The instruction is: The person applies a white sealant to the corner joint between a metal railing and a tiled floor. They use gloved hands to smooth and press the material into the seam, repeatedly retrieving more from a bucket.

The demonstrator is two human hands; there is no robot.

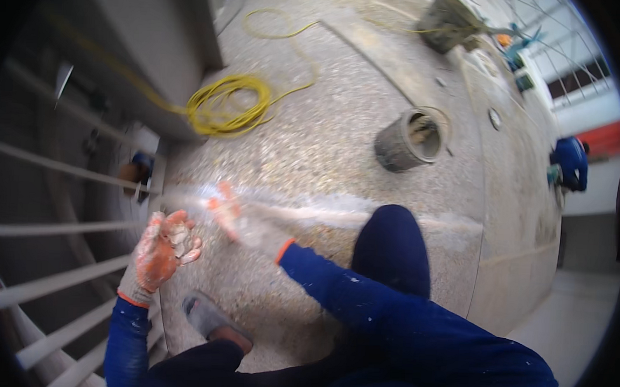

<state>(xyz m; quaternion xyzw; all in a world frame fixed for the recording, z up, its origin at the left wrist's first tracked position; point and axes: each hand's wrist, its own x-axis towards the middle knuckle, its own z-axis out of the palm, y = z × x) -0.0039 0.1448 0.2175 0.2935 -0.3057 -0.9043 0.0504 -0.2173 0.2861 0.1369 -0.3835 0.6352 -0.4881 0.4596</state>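
My left hand (154,259), in a white knit glove with an orange palm, is held palm up beside the railing. Its fingers curl round a whitish lump of paste (180,241). My right hand (242,221), in a matching glove, reaches across to the left, just above the floor by a pale, powdery strip (323,215). Motion smears its fingers, so whether it holds anything cannot be made out. The strip runs left to right over the speckled stone floor (291,150), past my bent knee (392,250).
Pale railing bars (70,230) stand along the left. A coiled yellow cable (230,105) lies by a pillar (157,38). A grey bucket (409,139) stands ahead, another bucket (449,22) farther off. At the far right is a person in blue (571,164). My sandalled foot (212,316) is below.
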